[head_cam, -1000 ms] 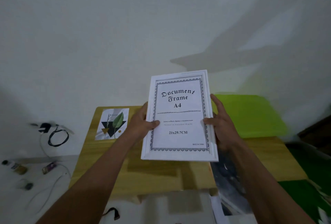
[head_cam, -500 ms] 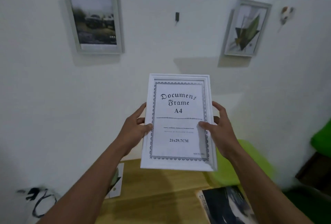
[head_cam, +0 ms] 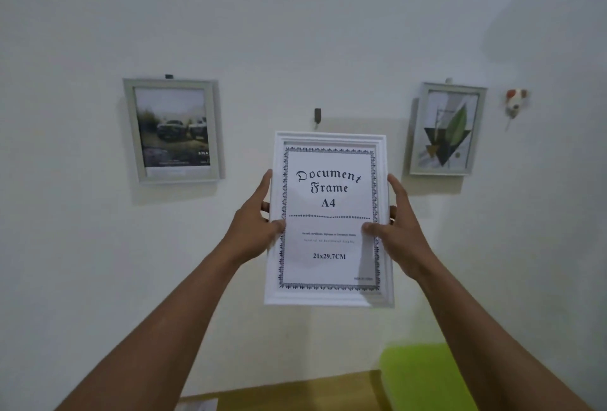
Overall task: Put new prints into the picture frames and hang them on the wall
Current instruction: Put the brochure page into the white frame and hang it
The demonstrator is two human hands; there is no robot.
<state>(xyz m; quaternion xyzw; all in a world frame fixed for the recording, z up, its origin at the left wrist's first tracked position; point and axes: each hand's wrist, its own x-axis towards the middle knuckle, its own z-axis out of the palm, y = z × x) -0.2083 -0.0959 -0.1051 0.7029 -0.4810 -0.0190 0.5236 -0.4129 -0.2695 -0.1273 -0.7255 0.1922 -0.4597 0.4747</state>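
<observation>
My left hand (head_cam: 253, 223) and right hand (head_cam: 399, 233) grip the frame (head_cam: 328, 246) by its sides, below the hook (head_cam: 317, 115) (fingers mostly hidden behind it; small print unreadable).

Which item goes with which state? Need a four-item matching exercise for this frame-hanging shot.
Items:
1. white frame
2. car print frame
3. leaf print frame
4. dark hook

States:
A. hanging on the wall, left
B. gripped by left hand and right hand
C. bare, just above the white frame's top edge
D. hanging on the wall, right

Pairs: 1-B, 2-A, 3-D, 4-C
</observation>
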